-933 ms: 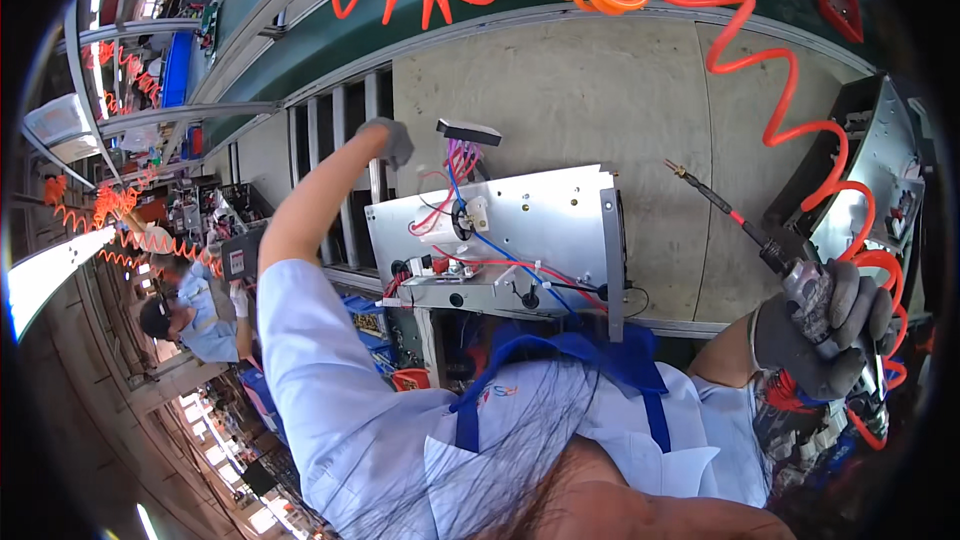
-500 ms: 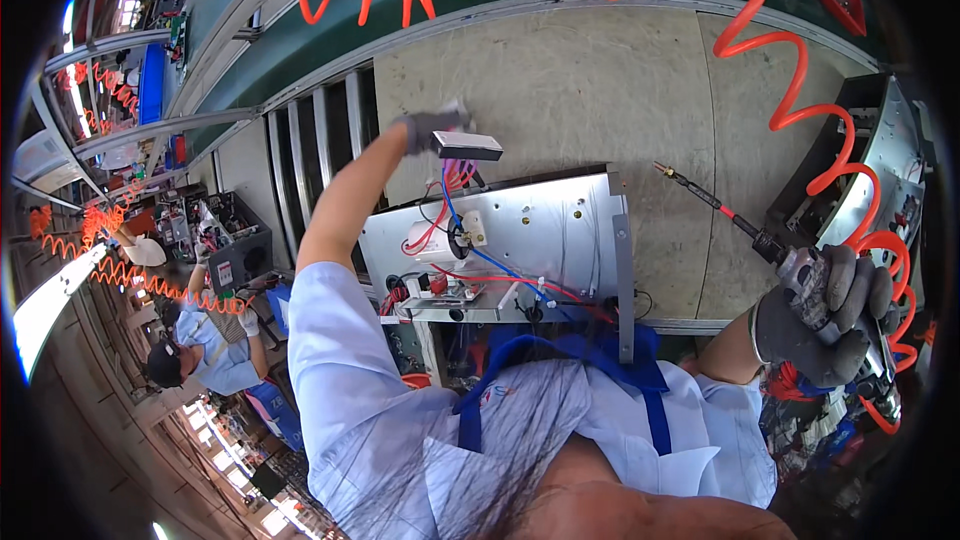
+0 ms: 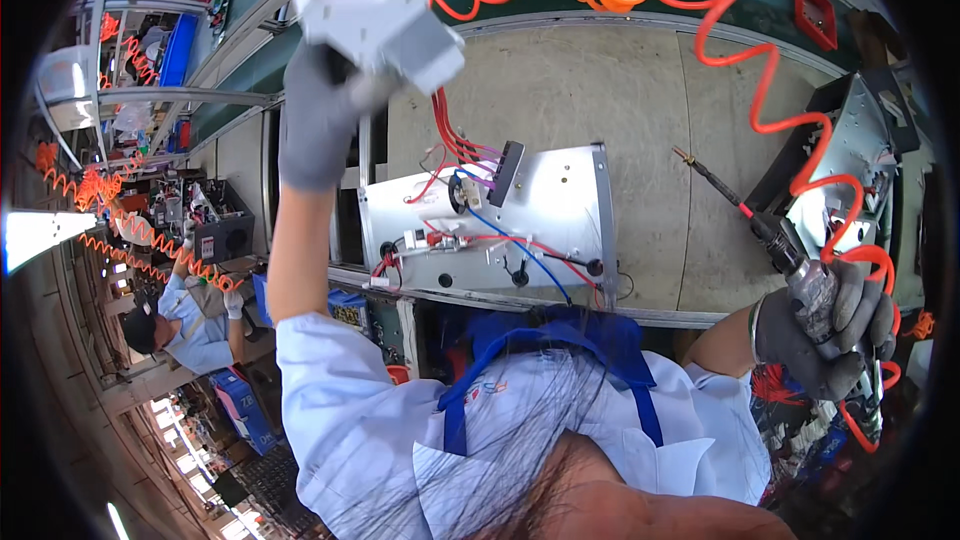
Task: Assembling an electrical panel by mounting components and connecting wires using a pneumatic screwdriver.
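My gloved left hand (image 3: 318, 125) is raised over the far left of the bench, its fingers closed on a white plastic housing (image 3: 380, 25), slightly blurred. Red wires (image 3: 448, 130) hang below the housing and lead to a long black block (image 3: 508, 174) tilted over a silver metal panel (image 3: 565, 185). That panel lies on the bench, with a white cylinder, blue and red wires and small parts on it. My gloved right hand (image 3: 820, 330) grips a power screwdriver (image 3: 780, 240) at the right, its long bit pointing up and left.
An orange-red coiled hose (image 3: 765, 120) runs down the right side to my right hand. Another metal unit (image 3: 840, 165) stands at the far right. A red tray (image 3: 815, 15) sits at the back. Metal rails lie left of the bench board. A person (image 3: 185, 320) works at the left.
My left hand has risen away from the panel and turned, with the white housing now plainly in it. The black block has tilted over to the right. My right hand keeps the screwdriver.
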Tool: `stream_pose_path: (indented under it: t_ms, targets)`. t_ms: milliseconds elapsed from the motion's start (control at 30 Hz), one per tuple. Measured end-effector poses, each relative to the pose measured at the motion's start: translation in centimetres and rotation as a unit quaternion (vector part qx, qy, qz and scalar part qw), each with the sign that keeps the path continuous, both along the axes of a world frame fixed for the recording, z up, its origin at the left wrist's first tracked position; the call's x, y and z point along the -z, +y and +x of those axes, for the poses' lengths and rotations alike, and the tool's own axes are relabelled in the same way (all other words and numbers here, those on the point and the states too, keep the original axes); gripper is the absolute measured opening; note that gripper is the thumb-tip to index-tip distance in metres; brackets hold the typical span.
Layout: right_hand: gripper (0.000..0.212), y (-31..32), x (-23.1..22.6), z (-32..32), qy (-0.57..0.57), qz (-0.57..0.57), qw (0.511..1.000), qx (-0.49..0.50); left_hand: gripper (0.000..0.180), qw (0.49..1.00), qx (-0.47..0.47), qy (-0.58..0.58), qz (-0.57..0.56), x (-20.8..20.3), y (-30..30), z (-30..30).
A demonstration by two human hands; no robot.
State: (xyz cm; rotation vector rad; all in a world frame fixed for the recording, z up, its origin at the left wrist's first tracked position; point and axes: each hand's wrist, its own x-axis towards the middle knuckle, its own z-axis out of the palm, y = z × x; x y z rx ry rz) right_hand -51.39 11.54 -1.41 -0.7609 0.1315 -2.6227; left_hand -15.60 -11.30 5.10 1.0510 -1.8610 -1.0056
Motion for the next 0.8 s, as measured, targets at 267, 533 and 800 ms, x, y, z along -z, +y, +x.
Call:
stream_pose_path:
  t_ms: [267, 533, 800]
  targets:
    - [0.027, 4.1, -1.5, 1.1, 0.014, -0.025, 0.998, -0.058, 0.044, 0.967, -0.029, -0.042, -0.249, 6.8, 20.6, 3.0]
    - [0.021, 4.6, -1.3, 3.2, 0.117, 0.0, 0.974, -0.193, 0.027, 0.93, 0.077, -0.289, -0.211, 14.9, 31.3, 9.2]
    - [0.021, 2.0, -1.0, 6.8, 0.058, 0.037, 0.989, -0.131, 0.034, 0.924, -0.162, -0.321, -0.132, 12.2, 25.2, 10.1]
